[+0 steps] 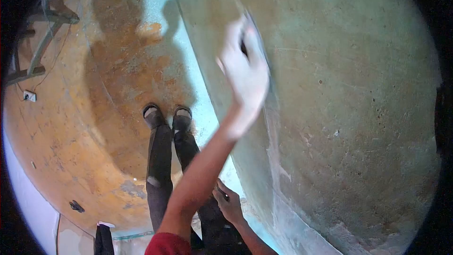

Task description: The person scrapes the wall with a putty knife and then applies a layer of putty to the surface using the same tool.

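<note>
My left hand [245, 71], blurred by motion, is raised against the grey-green wall [349, 113] on the right. Its fingers are closed round a plastering trowel [260, 45], whose thin blade shows edge-on along the wall; a bit of dark handle appears between the fingers. Lower down, my right hand [228, 203] is beside my dark trouser leg, close to the foot of the wall. Its fingers are curled, and what lies in them cannot be made out. A pale, smeared strip [273, 160] runs down the wall below the trowel.
My sandalled feet [163, 118] stand on a stained orange floor [61, 132], with a white strip [203, 89] along the wall's base. To the left are a wooden stand [45, 38] and a socket block [29, 96] with a cord. A small dark object [76, 206] lies lower left.
</note>
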Demonstrator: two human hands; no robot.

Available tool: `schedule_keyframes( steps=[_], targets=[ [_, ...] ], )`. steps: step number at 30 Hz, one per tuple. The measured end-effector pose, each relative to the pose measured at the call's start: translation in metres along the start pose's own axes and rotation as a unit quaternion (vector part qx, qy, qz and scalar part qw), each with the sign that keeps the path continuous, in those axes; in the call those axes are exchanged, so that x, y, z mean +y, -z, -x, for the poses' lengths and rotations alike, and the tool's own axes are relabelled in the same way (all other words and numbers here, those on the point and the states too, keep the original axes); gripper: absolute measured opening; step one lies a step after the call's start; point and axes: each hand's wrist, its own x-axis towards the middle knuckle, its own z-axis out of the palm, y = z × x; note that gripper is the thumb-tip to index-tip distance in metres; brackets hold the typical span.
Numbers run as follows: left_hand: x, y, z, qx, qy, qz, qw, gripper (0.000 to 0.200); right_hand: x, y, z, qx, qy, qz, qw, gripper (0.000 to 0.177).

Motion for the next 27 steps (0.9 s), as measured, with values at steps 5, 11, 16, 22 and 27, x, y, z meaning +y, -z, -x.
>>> schedule_keyframes(
  steps=[5, 11, 16, 22, 27],
  targets=[
    [-0.013, 0.021, 0.150, -0.083, -0.047, -0.087, 0.992, 0.030, 0.031, -0.015, -0.010, 0.095, 0.214, 0.111, 0.966, 0.042],
    [-0.008, 0.002, 0.080, -0.010, 0.049, 0.017, 0.999, 0.024, 0.009, 0.007, -0.011, -0.086, -0.014, 0.148, 0.985, 0.050],
    [-0.018, 0.009, 0.148, -0.018, 0.052, 0.018, 0.998, 0.019, 0.030, -0.003, 0.003, -0.049, 0.033, 0.019, 0.998, 0.051],
    [-0.010, 0.017, 0.173, -0.040, -0.022, -0.028, 0.999, 0.022, 0.019, -0.005, -0.011, 0.025, 0.084, -0.047, 0.995, 0.043],
    [-0.030, -0.007, 0.076, 0.020, -0.022, 0.096, 0.995, 0.020, 0.041, 0.012, -0.003, -0.079, 0.013, 0.087, 0.993, 0.049]
  ],
)
